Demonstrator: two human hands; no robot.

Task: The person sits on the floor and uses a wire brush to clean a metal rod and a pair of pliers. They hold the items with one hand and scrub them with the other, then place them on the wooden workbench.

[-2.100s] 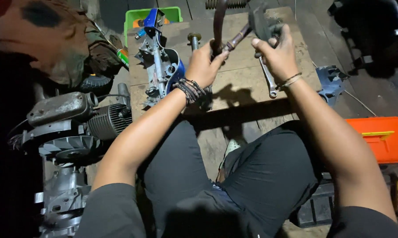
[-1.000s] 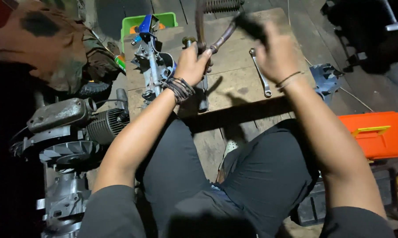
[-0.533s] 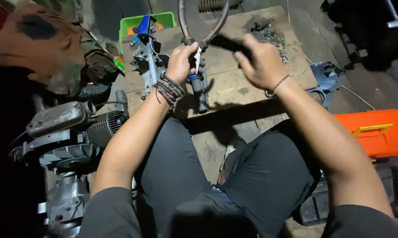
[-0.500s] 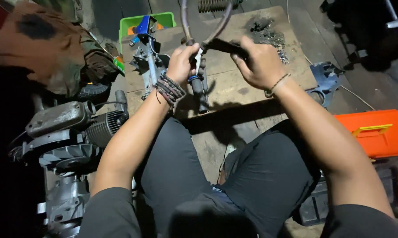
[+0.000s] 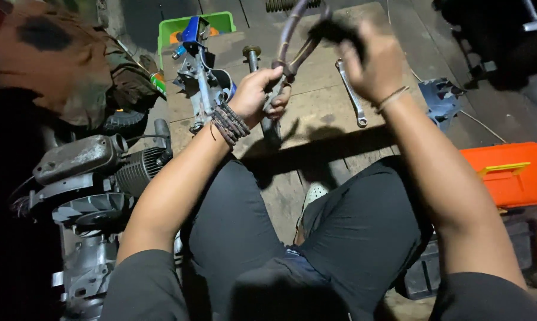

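Observation:
My left hand, with braided bands on its wrist, is closed around the lower end of a curved metal loop part held up over a wooden board. Blurred from motion, my right hand grips a dark rag against the loop's upper right side. A wrench lies on the board under my right wrist. A metal rod with a round head lies on the board behind my left hand.
A grey and blue mechanical assembly rests on the board's left side before a green tray. An engine sits on the floor at left. An orange case is at right, a blue-grey metal part beyond it.
Both hands stay on the loop part. My right hand has gone up and to the right with the rag, uncovering the wrench on the board. The left hand dropped slightly.

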